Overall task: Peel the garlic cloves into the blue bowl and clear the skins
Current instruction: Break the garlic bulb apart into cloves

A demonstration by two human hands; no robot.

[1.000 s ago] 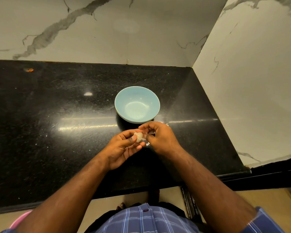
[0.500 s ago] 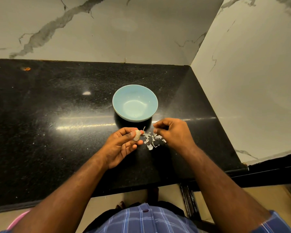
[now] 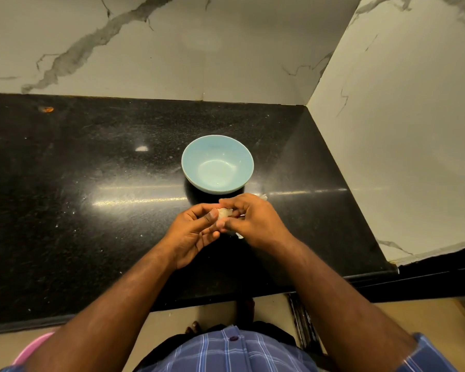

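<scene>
One small pale garlic clove (image 3: 222,212) is being pinched between the left hand (image 3: 192,234) and the right hand (image 3: 250,220), both grips narrow on it, just in front of the one empty light-blue round bowl (image 3: 217,164) on the black speckled worktop (image 3: 91,210). Skin is probably best being lifted from the tip. Two skin scraps (image 3: 239,235) are being counted beside the right hand.

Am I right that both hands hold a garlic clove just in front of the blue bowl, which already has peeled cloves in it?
Not quite. In the head view both the left hand and right hand do hold the garlic clove in front of the blue bowl, but the bowl is empty.
</scene>
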